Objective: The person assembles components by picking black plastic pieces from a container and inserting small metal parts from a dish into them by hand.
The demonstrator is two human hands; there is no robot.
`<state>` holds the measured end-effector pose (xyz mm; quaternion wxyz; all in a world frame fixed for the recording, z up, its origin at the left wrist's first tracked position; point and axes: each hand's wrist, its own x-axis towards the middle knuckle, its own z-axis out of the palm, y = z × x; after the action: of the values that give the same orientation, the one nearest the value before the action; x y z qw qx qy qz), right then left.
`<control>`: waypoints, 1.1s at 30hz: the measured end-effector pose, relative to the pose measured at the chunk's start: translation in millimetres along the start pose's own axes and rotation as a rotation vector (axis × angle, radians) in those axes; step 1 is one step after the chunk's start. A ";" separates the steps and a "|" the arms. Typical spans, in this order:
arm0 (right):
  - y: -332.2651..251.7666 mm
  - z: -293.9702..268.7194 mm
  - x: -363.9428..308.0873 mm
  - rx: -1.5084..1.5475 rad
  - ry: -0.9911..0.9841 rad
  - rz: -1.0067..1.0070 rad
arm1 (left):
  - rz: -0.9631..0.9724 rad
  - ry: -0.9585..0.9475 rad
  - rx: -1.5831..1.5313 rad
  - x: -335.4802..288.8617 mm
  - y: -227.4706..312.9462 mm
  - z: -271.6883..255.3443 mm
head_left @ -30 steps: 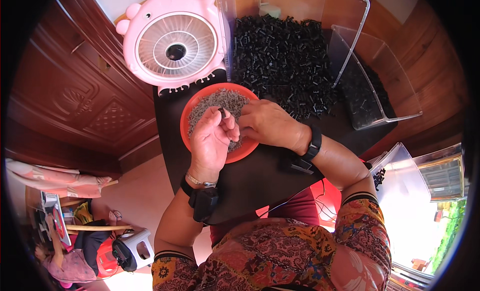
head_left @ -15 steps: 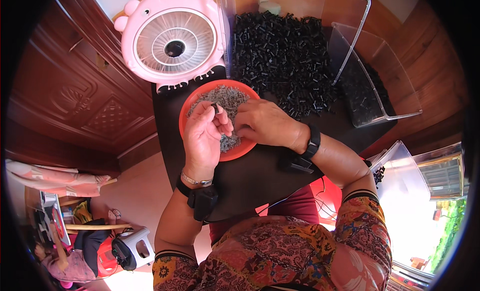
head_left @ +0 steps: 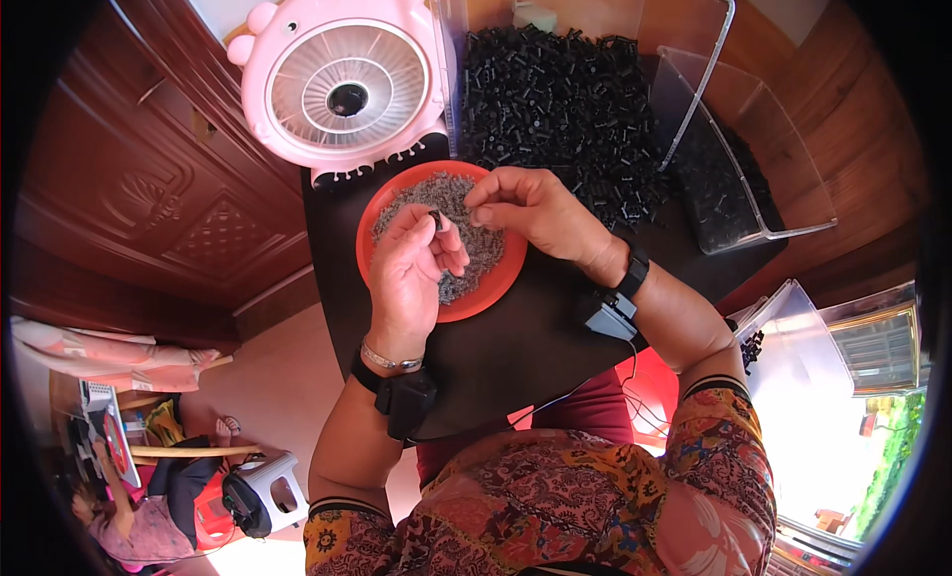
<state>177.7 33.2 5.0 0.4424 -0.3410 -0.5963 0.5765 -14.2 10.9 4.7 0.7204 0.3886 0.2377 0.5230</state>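
Note:
Between the thumb and forefinger of my left hand (head_left: 405, 269) is a small black plastic piece (head_left: 435, 218), its short end showing above the fingertips. This hand is over the orange-red basin (head_left: 511, 269), which holds a heap of tiny grey metal-looking parts (head_left: 436, 191). My right hand (head_left: 540, 217) hovers over the basin's right side, thumb and fingertips drawn into a pinch close to the black piece but apart from it. Whatever is in that pinch is too small to make out.
Behind the basin lies a large pile of small black plastic pieces (head_left: 555, 110) on the dark table (head_left: 486, 363). A clear plastic bin (head_left: 759, 229) lies tipped at the right. At the back left stands a pink animal-shaped fan (head_left: 266, 90). Another person (head_left: 144, 521) sits at far left.
My right hand has come up out of the grey parts and turned, with its pinched fingertips now level with the black piece. My left hand has shifted only slightly, still holding the piece.

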 end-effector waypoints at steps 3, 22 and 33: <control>-6.5 -1.7 -0.3 0.169 -0.007 -0.010 | -0.053 -0.034 0.075 -1.5 -1.4 2.1; -32.9 9.0 -15.7 -0.487 0.074 -0.329 | -0.022 -0.029 0.306 -6.0 -13.7 16.8; -59.0 -36.4 -14.9 -0.545 -0.018 -0.343 | -0.028 -0.066 0.188 -6.4 -14.1 14.9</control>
<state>222.9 27.6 59.3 0.4201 -0.3362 -0.7816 0.3156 2.8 -1.9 1.6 0.6954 0.4682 0.2673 0.4752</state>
